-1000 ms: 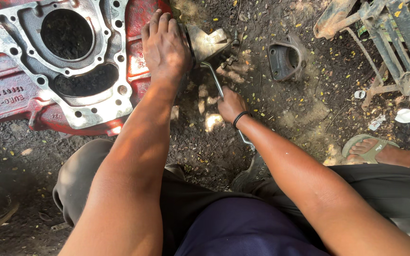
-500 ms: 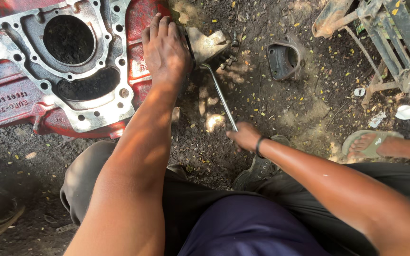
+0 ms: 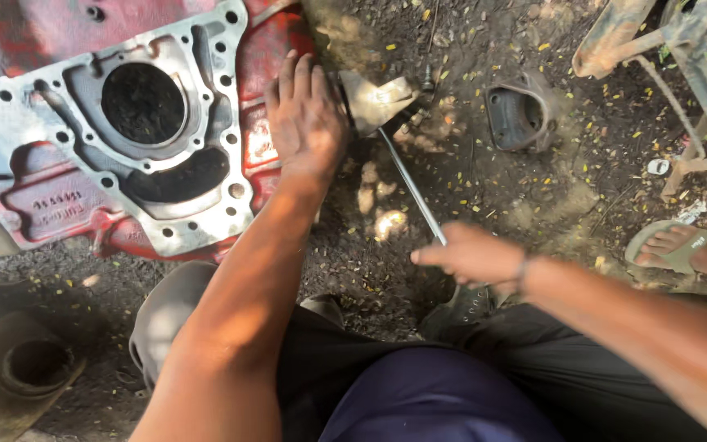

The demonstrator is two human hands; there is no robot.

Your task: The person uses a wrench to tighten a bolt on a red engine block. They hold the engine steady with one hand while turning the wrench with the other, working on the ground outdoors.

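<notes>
My left hand (image 3: 306, 115) lies flat, fingers together, on the right edge of a red engine housing (image 3: 59, 209) with a silver machined face and a large round bore. My right hand (image 3: 472, 255) grips the near end of a long thin metal wrench handle (image 3: 411, 187). The handle runs up and left to a dirty metal bracket (image 3: 378, 98) at the housing's corner, just right of my left hand. I squat on dark soil, knees in dark trousers below.
A grey cast part with an oval opening (image 3: 521, 119) lies on the soil at upper right. A rusty metal frame (image 3: 681, 57) stands at the far right, and a sandalled foot (image 3: 681, 245) rests below it. A round metal piece (image 3: 30, 368) sits at lower left.
My right hand has swung the wrench handle down and to the right, away from the housing. My left hand has stayed pressed on the housing.
</notes>
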